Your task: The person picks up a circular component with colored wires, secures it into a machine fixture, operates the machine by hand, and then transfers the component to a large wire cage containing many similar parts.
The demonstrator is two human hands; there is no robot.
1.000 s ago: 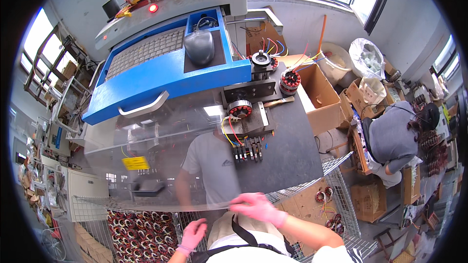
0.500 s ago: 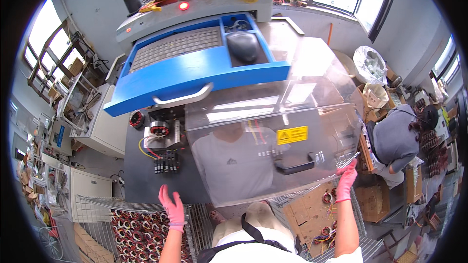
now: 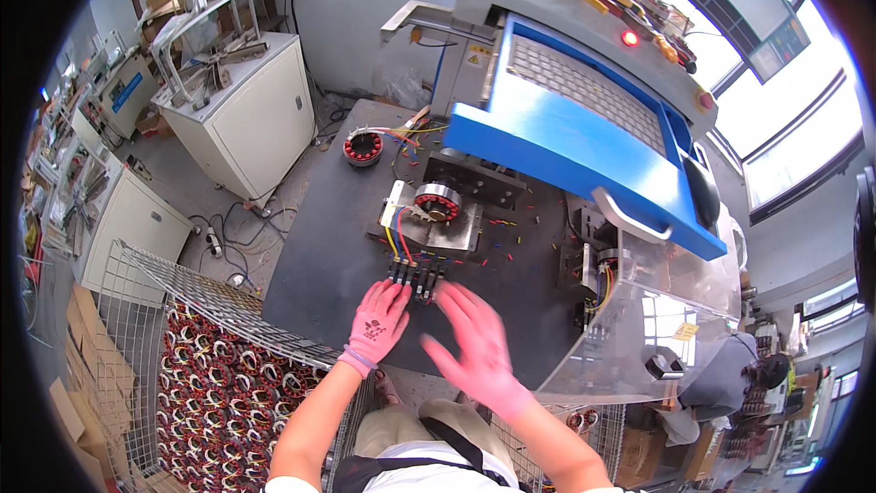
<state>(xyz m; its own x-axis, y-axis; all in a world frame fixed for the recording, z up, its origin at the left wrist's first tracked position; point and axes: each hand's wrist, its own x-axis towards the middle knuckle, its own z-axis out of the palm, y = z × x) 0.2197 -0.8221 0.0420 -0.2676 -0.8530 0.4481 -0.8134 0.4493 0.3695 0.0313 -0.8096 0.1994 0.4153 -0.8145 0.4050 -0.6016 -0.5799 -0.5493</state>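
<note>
A motor stator (image 3: 439, 203) with red windings sits on a metal fixture (image 3: 456, 236) on the dark bench top. Its yellow, blue and red wires (image 3: 399, 234) run to a row of black clip terminals (image 3: 417, 279) nearer to me. My left hand (image 3: 377, 324), in a pink glove, has its fingers closed together at the left end of that row. To its right, my right hand (image 3: 476, 344), gloved alike and smeared by motion, has its fingers apart beside the terminals and nothing visible in it.
Another stator (image 3: 363, 148) stands at the bench's back left among scattered wire bits. A blue drawer (image 3: 584, 160) juts out above; a clear cover (image 3: 630, 347) stands over a second fixture at right. Below left, a wire basket (image 3: 137, 383) holds many stators. A person (image 3: 721, 372) sits far right.
The view has swung left. My right hand has let go of the clear cover's edge and come to the terminals. My left hand has reached forward to them from above the basket.
</note>
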